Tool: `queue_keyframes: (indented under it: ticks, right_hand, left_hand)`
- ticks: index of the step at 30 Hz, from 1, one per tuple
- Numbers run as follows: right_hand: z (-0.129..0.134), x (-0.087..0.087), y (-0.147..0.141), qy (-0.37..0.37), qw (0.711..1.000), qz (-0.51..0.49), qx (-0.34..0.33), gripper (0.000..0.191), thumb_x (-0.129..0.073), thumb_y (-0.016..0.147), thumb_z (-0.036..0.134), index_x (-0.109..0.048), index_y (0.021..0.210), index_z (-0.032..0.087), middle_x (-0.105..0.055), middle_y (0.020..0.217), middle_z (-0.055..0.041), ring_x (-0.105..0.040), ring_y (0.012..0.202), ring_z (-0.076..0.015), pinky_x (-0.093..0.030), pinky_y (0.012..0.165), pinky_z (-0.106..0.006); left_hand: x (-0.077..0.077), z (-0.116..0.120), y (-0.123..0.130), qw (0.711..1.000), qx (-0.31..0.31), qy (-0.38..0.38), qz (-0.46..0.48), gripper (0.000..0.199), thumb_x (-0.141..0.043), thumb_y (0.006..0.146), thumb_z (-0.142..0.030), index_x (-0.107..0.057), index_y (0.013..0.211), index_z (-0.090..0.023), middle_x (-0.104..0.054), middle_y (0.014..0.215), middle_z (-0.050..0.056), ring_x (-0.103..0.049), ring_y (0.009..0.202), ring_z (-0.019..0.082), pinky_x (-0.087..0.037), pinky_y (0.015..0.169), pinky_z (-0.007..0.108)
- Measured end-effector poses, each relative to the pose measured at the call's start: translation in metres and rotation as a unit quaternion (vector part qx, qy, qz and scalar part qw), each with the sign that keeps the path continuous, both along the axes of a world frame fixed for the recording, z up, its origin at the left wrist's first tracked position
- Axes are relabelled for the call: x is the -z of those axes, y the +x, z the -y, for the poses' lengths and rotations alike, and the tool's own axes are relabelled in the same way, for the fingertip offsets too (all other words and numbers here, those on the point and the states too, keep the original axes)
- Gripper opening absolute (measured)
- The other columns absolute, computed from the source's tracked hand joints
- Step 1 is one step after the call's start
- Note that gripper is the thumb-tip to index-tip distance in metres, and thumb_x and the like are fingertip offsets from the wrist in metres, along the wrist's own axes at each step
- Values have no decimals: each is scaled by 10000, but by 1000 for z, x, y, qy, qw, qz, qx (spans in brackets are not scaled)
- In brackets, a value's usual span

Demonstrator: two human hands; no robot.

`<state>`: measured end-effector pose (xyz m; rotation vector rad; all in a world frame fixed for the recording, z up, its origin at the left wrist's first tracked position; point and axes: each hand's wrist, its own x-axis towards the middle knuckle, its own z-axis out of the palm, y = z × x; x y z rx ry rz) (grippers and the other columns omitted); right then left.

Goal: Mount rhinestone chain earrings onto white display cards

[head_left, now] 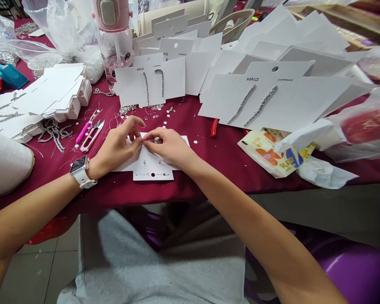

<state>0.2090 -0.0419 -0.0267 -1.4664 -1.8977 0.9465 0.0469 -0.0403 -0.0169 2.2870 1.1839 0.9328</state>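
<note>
The left hand and right hand were together, fingertips pinched above a white rectangular earring card lying flat on the maroon cloth-covered counter; anything held was too small to tell. Pink-handled steel thread snips lay just left.

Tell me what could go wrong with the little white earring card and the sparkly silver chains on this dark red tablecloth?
The left hand and right hand work right over the thin white earring card, so it might crease or tear. The pink-handled snips with silver blades lie near the left hand and could poke a finger. The tangled silver rhinestone chain and tiny white discs on the dark red tablecloth could get lost or mixed up.
</note>
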Motion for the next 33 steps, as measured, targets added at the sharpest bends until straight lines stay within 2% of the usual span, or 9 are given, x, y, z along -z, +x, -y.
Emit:
queue_keyframes:
  ticks: [7,12,19,27,33]
  right_hand:
    - [1,0,0,-7,1000,5,8,177,-553,755,290,-685,856,227,-642,924,-7,-549,822,-149,-375,683,-283]
    - [3,-3,-4,24,998,54,19,172,-558,779,325,-670,862,224,-630,916,-6,-534,808,-141,-349,655,-275]
    - [6,-5,-7,40,997,72,13,170,-505,822,322,-633,867,219,-609,903,9,-510,759,-113,-317,611,-254]
    - [6,-6,-5,49,998,40,11,146,-487,811,292,-606,829,210,-617,886,16,-490,711,-103,-318,614,-252]
    - [7,-5,-3,66,998,13,14,113,-486,775,242,-585,757,192,-624,828,16,-471,633,-90,-316,588,-253]
  left_hand:
    - [-2,0,0,998,-4,-50,33,257,-555,728,-84,-516,970,-164,-605,714,-29,-565,686,91,-436,677,232]
    - [-1,-2,-1,997,-2,-68,45,265,-545,717,-80,-527,968,-163,-605,706,-27,-582,704,104,-438,710,251]
    - [1,-6,-2,993,0,-92,67,249,-538,717,-86,-538,954,-164,-602,692,-30,-569,681,97,-435,687,240]
    - [1,-4,-3,993,0,-92,77,243,-538,716,-96,-532,946,-172,-588,679,-32,-567,674,96,-445,676,234]
    - [-1,-4,-1,992,0,-92,81,143,-528,704,-102,-498,825,-172,-552,702,-29,-547,666,90,-440,661,230]
